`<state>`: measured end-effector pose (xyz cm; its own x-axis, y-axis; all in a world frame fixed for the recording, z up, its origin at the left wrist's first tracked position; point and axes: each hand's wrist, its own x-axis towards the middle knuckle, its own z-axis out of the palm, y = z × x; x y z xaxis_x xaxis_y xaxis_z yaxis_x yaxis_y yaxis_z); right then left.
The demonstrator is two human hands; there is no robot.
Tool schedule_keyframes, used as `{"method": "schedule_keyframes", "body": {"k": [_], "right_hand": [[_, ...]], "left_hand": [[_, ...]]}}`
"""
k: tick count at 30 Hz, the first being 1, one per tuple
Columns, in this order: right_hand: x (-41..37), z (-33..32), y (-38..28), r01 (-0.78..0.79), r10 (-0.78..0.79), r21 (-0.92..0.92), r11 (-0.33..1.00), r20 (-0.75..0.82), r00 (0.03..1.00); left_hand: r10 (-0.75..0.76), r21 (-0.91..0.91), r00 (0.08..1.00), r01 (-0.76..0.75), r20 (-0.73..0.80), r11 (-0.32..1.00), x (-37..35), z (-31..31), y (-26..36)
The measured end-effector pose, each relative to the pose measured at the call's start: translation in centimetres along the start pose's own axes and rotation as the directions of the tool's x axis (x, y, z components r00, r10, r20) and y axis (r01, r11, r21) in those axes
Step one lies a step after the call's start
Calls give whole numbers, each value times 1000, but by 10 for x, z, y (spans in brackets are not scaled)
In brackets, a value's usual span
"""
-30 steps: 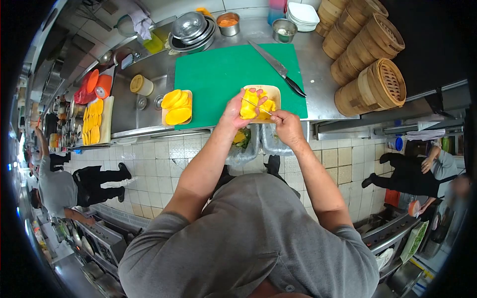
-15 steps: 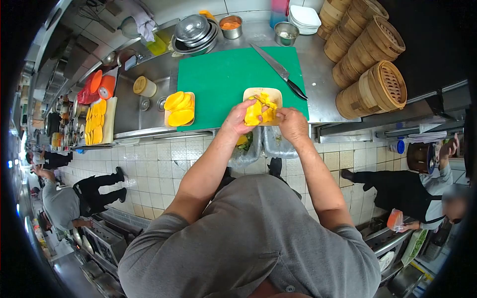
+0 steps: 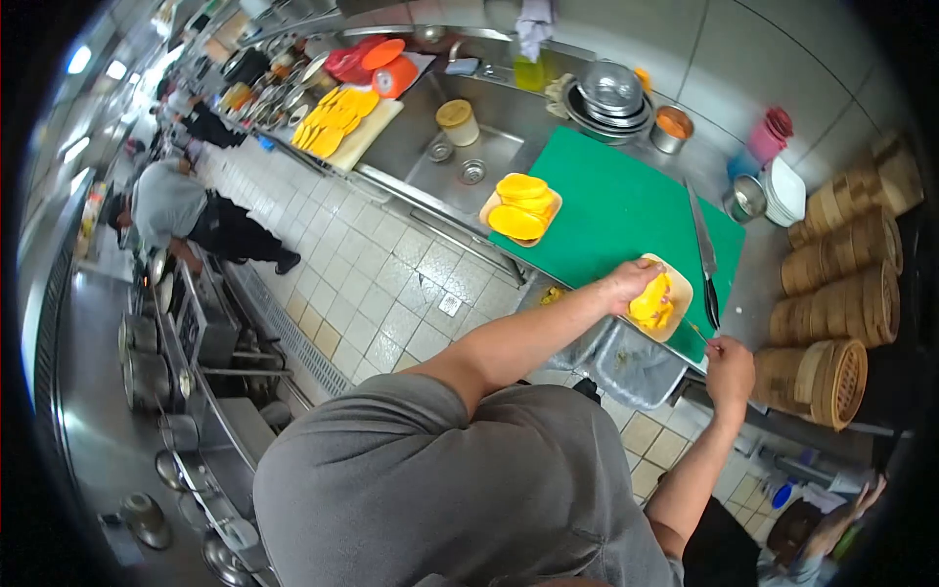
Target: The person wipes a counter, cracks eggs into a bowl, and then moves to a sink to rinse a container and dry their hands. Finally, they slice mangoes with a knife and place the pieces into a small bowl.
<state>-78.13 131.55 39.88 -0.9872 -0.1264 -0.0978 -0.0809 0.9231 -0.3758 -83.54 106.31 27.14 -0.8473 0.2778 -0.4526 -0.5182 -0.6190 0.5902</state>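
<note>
My left hand (image 3: pixel 636 285) is closed around a piece of bright yellow mango (image 3: pixel 649 301), held over a pale, shallow tray (image 3: pixel 682 286) at the front edge of the green cutting board (image 3: pixel 626 210). Apart from the tray, on its right, my right hand (image 3: pixel 730 378) grips a slender tool (image 3: pixel 698 333); its thin end points toward the mango, but its exact kind is too small to make out. A second tray (image 3: pixel 520 240) with mango halves sits at the board's left corner. The large black-handled knife (image 3: pixel 704 240) lies on the board's right side.
Clear plastic-lined bins (image 3: pixel 641 370) stand below the board's front edge. Left is a sink (image 3: pixel 416 122) with a lidded tub (image 3: pixel 457 121), then mango slices on a pale board (image 3: pixel 367 137). Bamboo steamers (image 3: pixel 807 382) are stacked right. A co-worker (image 3: pixel 181 205) stands far left.
The head view has swung round, so the counter now runs diagonally. My right hand has drawn away from the mango, exposing the slender tool. My left hand still holds the mango over the tray.
</note>
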Motion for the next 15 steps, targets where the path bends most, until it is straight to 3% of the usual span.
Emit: {"method": "schedule_keyframes", "body": {"k": [3, 7, 9, 11, 13, 14, 15], "right_hand": [[-2, 10, 12, 52, -39, 267, 962, -54, 998], [-5, 65, 16, 83, -83, 593, 801, -28, 996], [-12, 78, -5, 220, -183, 624, 749, -124, 975], [-16, 75, -25, 294, -272, 598, 746, -129, 954], [-20, 82, -32, 314, -273, 598, 738, -162, 948], [-22, 79, -35, 289, -257, 590, 754, -140, 956], [-21, 85, -31, 349, -295, 562, 750, -188, 937]], "left_hand": [[182, -81, 983, -184, -23, 980, 25, -8, -20], [-86, -152, 996, 81, -22, 985, 9, -3, -2], [-227, -224, 974, 227, 28, 948, 19, -17, 1], [-304, -261, 928, 354, 215, 898, 14, -19, 13], [-145, -264, 969, 196, 201, 944, -4, -2, 18], [-218, -205, 944, 271, 248, 941, -10, -6, 24], [-243, -200, 953, 278, 183, 940, -11, -5, 25]]}}
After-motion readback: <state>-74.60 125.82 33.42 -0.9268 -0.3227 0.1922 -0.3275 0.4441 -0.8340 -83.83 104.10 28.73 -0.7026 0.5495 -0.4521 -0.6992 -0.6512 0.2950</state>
